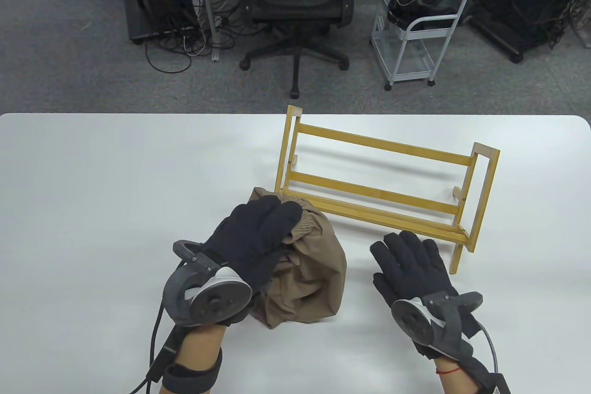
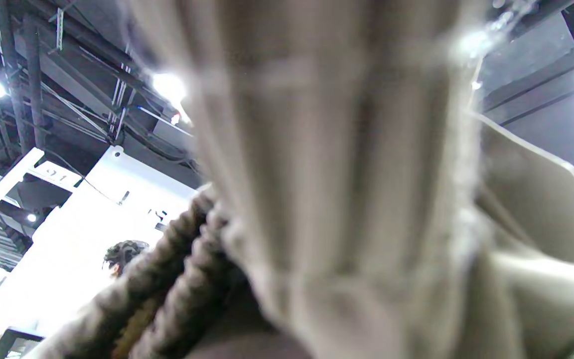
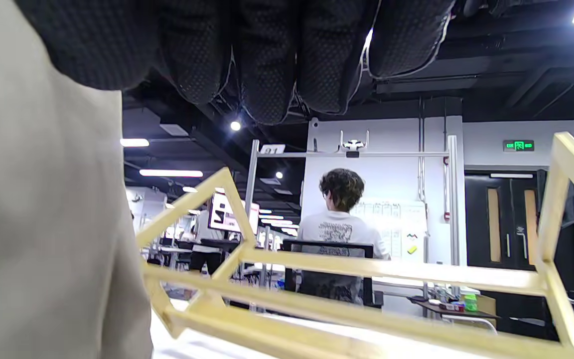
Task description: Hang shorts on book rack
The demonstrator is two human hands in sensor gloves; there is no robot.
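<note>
Tan shorts [image 1: 307, 269] sit bunched on the white table [image 1: 115, 181], near edge, just left of centre, their far end touching the near-left foot of the book rack [image 1: 383, 181]. Left hand [image 1: 256, 239] lies over the top of the bundle, fingers curled into the gathered waistband, gripping the cloth. Left wrist view is filled with blurred ribbed fabric [image 2: 327, 199]. Right hand [image 1: 411, 267] rests flat on the table, fingers spread and holding nothing, just near of the rack's right end, apart from the shorts. Rack stands upright on the far-right half of the table, wooden rails bare. Right wrist view: fingertips [image 3: 267, 75] hang above the rails [image 3: 366, 271].
</note>
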